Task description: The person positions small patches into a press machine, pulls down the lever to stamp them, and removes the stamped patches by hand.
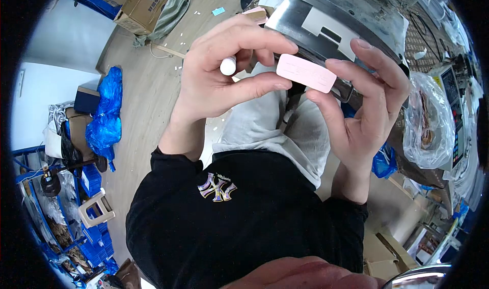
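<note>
A pink rounded rectangular piece [306, 73] with faint small printing is held up between both hands. My left hand [224, 72] pinches its left end between thumb and index finger. In the curled fingers of that same hand sits a white cylindrical object [227, 66], its round end showing. My right hand [364, 93] has thumb and index finger closed on the piece's right end, with the other fingers bent and raised. Behind the hands is a metal machine [293, 20] with a slotted light plate [331, 30].
Pink pieces [257, 15] lie beside the machine. A clear plastic bag [430, 121] and a control panel [458, 128] are at the right. A cardboard box [145, 8], blue bag [104, 115] and beige stool [97, 209] stand at the left.
</note>
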`<state>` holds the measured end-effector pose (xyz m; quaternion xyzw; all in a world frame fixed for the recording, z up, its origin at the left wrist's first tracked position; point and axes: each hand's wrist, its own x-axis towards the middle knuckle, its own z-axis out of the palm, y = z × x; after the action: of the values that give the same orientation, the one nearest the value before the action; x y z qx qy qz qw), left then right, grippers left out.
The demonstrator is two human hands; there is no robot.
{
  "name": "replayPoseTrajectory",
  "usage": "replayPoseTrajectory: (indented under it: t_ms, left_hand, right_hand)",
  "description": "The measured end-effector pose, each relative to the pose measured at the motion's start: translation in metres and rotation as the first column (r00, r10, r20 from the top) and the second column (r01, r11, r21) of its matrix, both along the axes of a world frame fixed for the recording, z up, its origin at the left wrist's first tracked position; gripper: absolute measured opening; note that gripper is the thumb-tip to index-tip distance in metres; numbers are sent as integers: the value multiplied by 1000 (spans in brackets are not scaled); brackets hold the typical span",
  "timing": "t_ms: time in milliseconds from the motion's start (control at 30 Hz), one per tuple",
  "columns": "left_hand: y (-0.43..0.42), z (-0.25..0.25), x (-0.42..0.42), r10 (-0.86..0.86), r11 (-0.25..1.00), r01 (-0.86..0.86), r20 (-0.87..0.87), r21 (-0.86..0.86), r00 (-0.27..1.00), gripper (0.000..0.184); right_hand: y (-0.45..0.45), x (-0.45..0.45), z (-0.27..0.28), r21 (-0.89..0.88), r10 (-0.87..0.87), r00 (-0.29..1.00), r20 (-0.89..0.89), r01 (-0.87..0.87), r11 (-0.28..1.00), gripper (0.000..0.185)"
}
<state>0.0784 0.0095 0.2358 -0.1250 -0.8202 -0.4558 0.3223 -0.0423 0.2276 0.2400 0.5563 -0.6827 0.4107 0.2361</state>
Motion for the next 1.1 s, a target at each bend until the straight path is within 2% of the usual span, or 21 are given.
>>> replayPoseTrajectory:
  t_ms: [533, 633, 1067, 1100]
  left_hand:
    - [-5, -2, -5, 7, 997, -11, -54, -72, 999, 47]
    - [-2, -4, -5, 17, 1000, -17, -25, 5, 1000, 48]
    - [-2, -6, -10, 15, 1000, -16, -8, -18, 1000, 48]
    - [1, -8, -12, 30, 999, -30, -23, 20, 999, 45]
  right_hand:
    - [0, -5, -5, -7, -5, 1000, 29, 5, 1000, 42]
    - [-1, -6, -6, -12, 2, 999, 48, -2, 1000, 40]
    - [-2, -10, -11, -36, 41, 994, 106, -37, 999, 38]
    - [-2, -10, -11, -37, 44, 993, 107, -40, 998, 38]
